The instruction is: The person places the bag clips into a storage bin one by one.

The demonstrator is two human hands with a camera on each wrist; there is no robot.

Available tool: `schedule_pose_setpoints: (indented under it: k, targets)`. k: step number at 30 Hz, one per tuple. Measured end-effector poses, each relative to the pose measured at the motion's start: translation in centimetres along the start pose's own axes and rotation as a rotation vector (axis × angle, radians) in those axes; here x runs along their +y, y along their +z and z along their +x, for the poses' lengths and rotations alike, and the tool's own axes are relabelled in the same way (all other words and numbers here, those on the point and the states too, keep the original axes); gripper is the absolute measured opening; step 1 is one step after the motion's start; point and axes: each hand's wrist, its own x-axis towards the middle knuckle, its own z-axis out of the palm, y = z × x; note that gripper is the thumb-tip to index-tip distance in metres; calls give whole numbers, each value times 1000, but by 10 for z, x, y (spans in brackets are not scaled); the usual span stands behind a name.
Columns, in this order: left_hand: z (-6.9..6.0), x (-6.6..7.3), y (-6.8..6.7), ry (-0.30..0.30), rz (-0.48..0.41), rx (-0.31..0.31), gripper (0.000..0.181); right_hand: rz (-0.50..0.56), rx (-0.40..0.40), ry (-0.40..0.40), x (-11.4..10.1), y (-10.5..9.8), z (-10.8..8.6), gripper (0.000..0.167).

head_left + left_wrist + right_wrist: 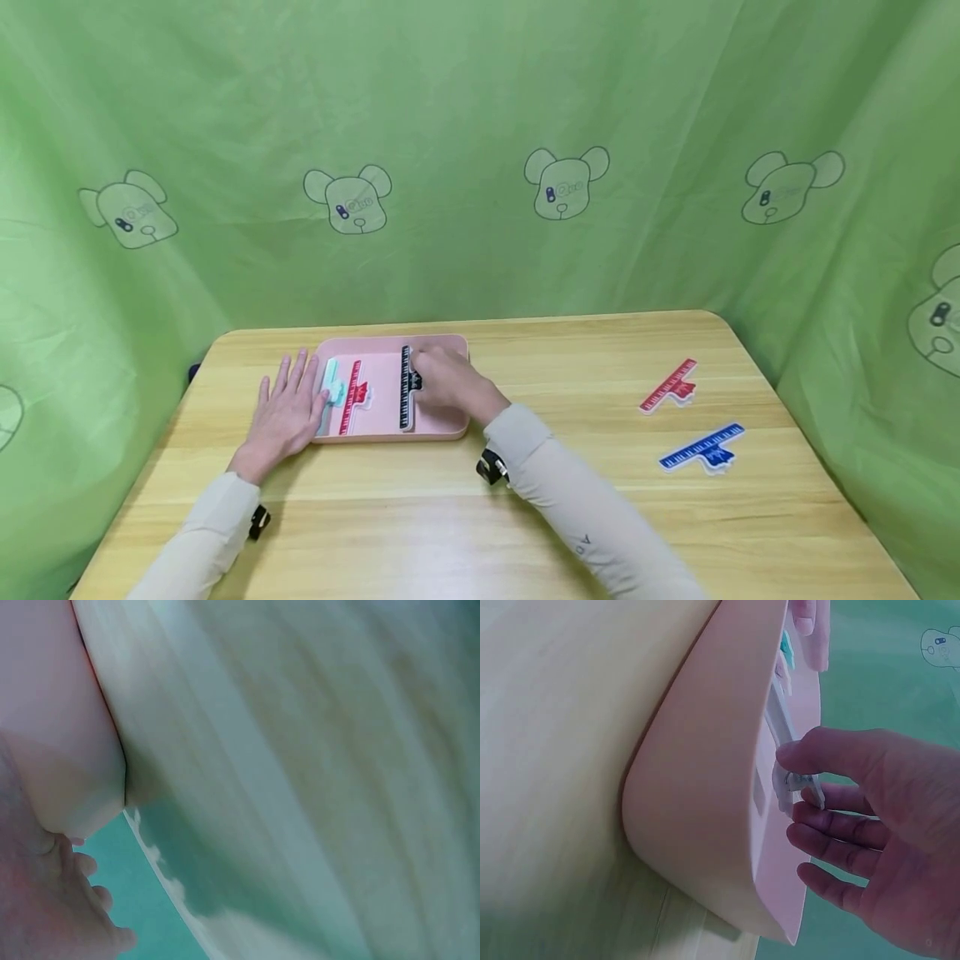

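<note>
A pink tray (383, 392) lies near the table's far edge in the head view. My left hand (287, 410) rests at its left side with fingers straight; part of that hand (45, 900) borders the tray wall (64, 712) in the left wrist view. Inside the tray are a mint-green clip (332, 385) and a red piano-key clip (350, 400). My right hand (452, 382) pinches a black piano-key clip (406, 396) over the tray's right half. In the right wrist view, thumb and fingers hold that clip's pale handle (784, 784).
Another red piano-key clip (667, 387) and a blue one (702, 447) lie on the right side of the wooden table (555, 367). A green curtain (450, 267) printed with bear heads hangs behind and along both sides.
</note>
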Motion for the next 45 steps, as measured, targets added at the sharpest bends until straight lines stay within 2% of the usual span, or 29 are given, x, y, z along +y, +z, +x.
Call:
schedule_pose_setpoints:
  k: [11,24,36,45]
  targets:
    - [-1,0,0,-8,-12,-6,65,30,-14,21,-10,8,4,25]
    - [1,3,-3,-6,-19,-13,65,-16,-41,39,-14,16,11,19]
    - [-4,1,-5,-5,-19,-11,63,-40,-63,33,-25,24,18,22]
    - [-2,3,-4,-7,-10,-3,64,-19,-70,37,-26,26,21,24]
